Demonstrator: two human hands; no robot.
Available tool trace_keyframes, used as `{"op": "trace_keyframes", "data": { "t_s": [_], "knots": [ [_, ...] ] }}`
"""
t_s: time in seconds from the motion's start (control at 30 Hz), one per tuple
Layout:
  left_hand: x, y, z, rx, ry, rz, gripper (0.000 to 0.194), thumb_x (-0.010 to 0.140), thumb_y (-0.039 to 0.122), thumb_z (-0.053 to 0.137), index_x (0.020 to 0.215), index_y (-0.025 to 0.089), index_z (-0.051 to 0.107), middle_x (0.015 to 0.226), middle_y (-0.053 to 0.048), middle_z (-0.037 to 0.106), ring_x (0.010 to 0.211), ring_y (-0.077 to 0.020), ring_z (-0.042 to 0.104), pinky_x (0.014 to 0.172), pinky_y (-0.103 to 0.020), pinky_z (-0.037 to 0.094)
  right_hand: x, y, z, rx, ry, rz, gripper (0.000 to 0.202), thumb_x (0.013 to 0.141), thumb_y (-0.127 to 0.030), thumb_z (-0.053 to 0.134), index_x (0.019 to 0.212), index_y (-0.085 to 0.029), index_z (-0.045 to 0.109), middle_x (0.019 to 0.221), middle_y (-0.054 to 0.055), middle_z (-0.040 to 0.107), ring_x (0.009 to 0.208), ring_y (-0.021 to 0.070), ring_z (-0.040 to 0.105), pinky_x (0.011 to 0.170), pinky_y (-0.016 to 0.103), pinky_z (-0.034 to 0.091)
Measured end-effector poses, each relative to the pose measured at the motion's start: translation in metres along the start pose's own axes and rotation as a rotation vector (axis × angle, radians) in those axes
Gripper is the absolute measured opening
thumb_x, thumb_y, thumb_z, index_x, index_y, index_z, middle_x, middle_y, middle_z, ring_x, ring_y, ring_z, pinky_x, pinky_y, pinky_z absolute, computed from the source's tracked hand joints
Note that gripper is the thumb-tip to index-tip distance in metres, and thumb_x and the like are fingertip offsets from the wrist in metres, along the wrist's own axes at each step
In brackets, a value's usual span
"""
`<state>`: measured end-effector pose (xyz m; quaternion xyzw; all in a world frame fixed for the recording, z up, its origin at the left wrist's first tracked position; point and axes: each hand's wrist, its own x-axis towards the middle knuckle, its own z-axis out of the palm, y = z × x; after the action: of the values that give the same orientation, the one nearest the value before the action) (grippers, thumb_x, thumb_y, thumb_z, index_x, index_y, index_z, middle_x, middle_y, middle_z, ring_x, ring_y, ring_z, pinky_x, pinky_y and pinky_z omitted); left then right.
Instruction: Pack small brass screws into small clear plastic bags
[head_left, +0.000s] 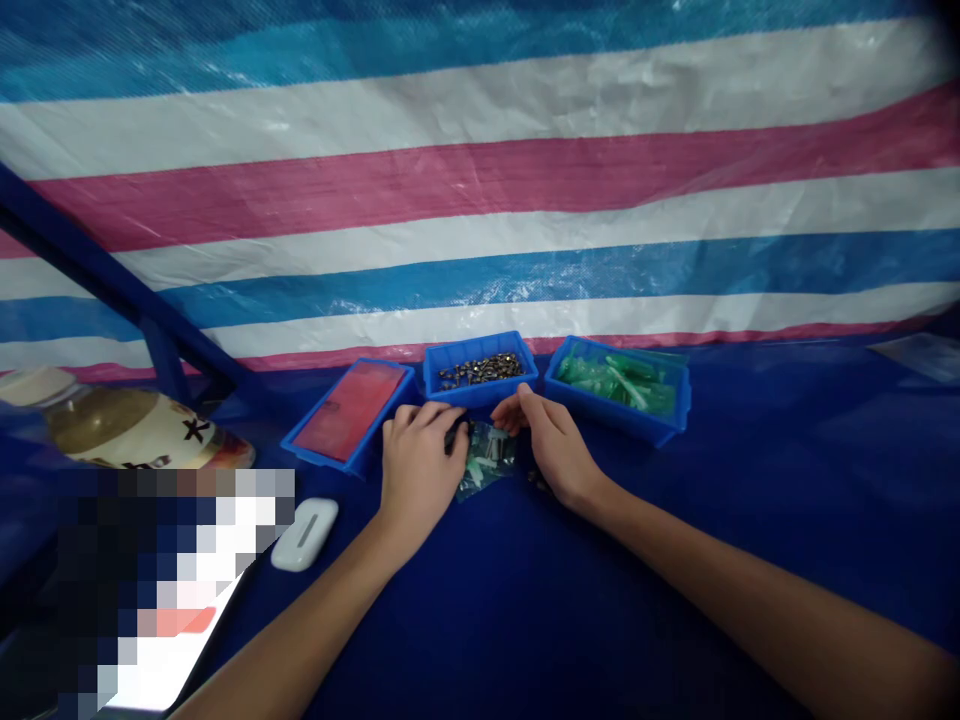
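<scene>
A small clear plastic bag (487,462) lies on the blue table between my hands, with green, white and metal-looking small parts in it. My left hand (421,455) is at the bag's left side, its fingers bent over the edge and the thumb against the plastic. Just beyond the bag's upper right corner, my right hand (556,445) has its thumb and fingers drawn together; whatever they pinch is hidden. A few small dark pieces (537,480) lie partly under the right hand. Right behind the bag stands a blue bin of small metal parts (484,370).
To the left is a blue bin with red flat packets (349,410); to the right, one with green packets (622,380). A white case (305,535), a lit screen (195,610) and a drink bottle (135,425) stand left. Striped sheeting (480,180) hangs behind.
</scene>
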<state>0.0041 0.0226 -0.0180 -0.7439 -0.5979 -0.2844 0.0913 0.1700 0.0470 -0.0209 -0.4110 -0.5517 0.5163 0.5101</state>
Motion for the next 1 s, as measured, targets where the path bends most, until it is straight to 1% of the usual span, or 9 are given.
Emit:
{"op": "trace_keyframes", "data": {
  "t_s": [0.17, 0.23, 0.4, 0.5, 0.6, 0.7, 0.87, 0.93, 1.0],
  "knots": [
    [-0.002, 0.001, 0.002, -0.045, -0.015, 0.038, 0.024, 0.086, 0.029, 0.057, 0.108, 0.030, 0.068, 0.099, -0.003, 0.070, 0.089, -0.0248, 0.050, 0.073, -0.040, 0.036, -0.002, -0.003, 0.001, -0.008, -0.039, 0.005, 0.055, 0.090, -0.063, 0.037, 0.074, -0.020, 0.068, 0.075, 0.005, 0.065, 0.073, 0.0188, 0.056, 0.071, 0.034, 0.041],
    [-0.001, 0.000, 0.003, -0.080, -0.035, 0.050, 0.022, 0.087, 0.028, 0.055, 0.104, 0.031, 0.070, 0.100, -0.002, 0.070, 0.089, -0.0236, 0.050, 0.072, -0.039, 0.037, -0.002, -0.004, 0.001, -0.011, -0.045, 0.005, 0.055, 0.090, -0.063, 0.037, 0.075, -0.020, 0.068, 0.075, 0.005, 0.065, 0.073, 0.0189, 0.056, 0.071, 0.034, 0.041],
    [0.002, -0.008, 0.004, -0.163, -0.059, -0.015, 0.012, 0.083, 0.029, 0.062, 0.088, 0.029, 0.073, 0.088, 0.000, 0.071, 0.077, -0.0205, 0.050, 0.070, -0.037, 0.039, -0.002, -0.003, 0.001, -0.039, -0.037, 0.008, 0.050, 0.089, -0.060, 0.041, 0.074, -0.021, 0.069, 0.075, 0.005, 0.064, 0.073, 0.0196, 0.055, 0.070, 0.035, 0.040],
    [0.004, -0.008, 0.004, -0.199, -0.103, -0.048, 0.009, 0.079, 0.027, 0.065, 0.084, 0.028, 0.073, 0.081, 0.001, 0.071, 0.072, -0.0186, 0.052, 0.069, -0.036, 0.041, -0.002, -0.003, 0.000, -0.084, -0.050, -0.024, 0.046, 0.090, -0.056, 0.043, 0.073, -0.021, 0.068, 0.075, 0.004, 0.064, 0.073, 0.0191, 0.055, 0.070, 0.034, 0.040],
    [0.004, -0.003, 0.001, -0.194, -0.101, -0.081, 0.009, 0.078, 0.023, 0.066, 0.085, 0.027, 0.072, 0.079, 0.001, 0.071, 0.075, -0.0195, 0.055, 0.071, -0.037, 0.044, -0.002, -0.002, 0.000, -0.123, -0.063, -0.055, 0.043, 0.092, -0.052, 0.042, 0.073, -0.022, 0.067, 0.075, 0.003, 0.064, 0.072, 0.0182, 0.054, 0.069, 0.033, 0.040],
    [0.004, 0.002, -0.005, -0.242, -0.028, -0.040, 0.010, 0.083, 0.023, 0.063, 0.088, 0.026, 0.071, 0.086, 0.000, 0.071, 0.082, -0.0195, 0.059, 0.076, -0.038, 0.048, -0.002, 0.000, 0.000, -0.126, -0.059, -0.061, 0.043, 0.092, -0.051, 0.042, 0.073, -0.022, 0.067, 0.075, 0.003, 0.064, 0.072, 0.0179, 0.054, 0.069, 0.033, 0.040],
    [0.011, -0.007, -0.013, -0.332, 0.285, 0.024, 0.013, 0.087, 0.024, 0.059, 0.095, 0.024, 0.069, 0.098, -0.002, 0.067, 0.089, -0.0155, 0.063, 0.084, -0.033, 0.052, -0.001, 0.002, 0.000, -0.140, -0.056, -0.051, 0.042, 0.092, -0.051, 0.043, 0.074, -0.021, 0.066, 0.074, 0.003, 0.064, 0.070, 0.0174, 0.055, 0.067, 0.032, 0.040],
    [0.013, -0.012, -0.012, -0.319, 0.337, 0.039, 0.013, 0.087, 0.022, 0.059, 0.096, 0.023, 0.069, 0.097, -0.002, 0.067, 0.089, -0.0150, 0.064, 0.085, -0.032, 0.053, -0.001, 0.002, 0.000, -0.157, -0.052, -0.053, 0.041, 0.092, -0.050, 0.043, 0.074, -0.020, 0.066, 0.073, 0.003, 0.063, 0.069, 0.0167, 0.055, 0.066, 0.031, 0.040],
    [0.015, -0.016, -0.009, -0.308, 0.347, 0.054, 0.013, 0.088, 0.021, 0.058, 0.095, 0.022, 0.069, 0.096, -0.003, 0.067, 0.090, -0.0149, 0.064, 0.086, -0.032, 0.053, -0.001, 0.001, 0.000, -0.175, -0.054, -0.049, 0.041, 0.092, -0.049, 0.043, 0.074, -0.020, 0.065, 0.072, 0.003, 0.063, 0.067, 0.0157, 0.054, 0.064, 0.030, 0.040]
  ]
}}
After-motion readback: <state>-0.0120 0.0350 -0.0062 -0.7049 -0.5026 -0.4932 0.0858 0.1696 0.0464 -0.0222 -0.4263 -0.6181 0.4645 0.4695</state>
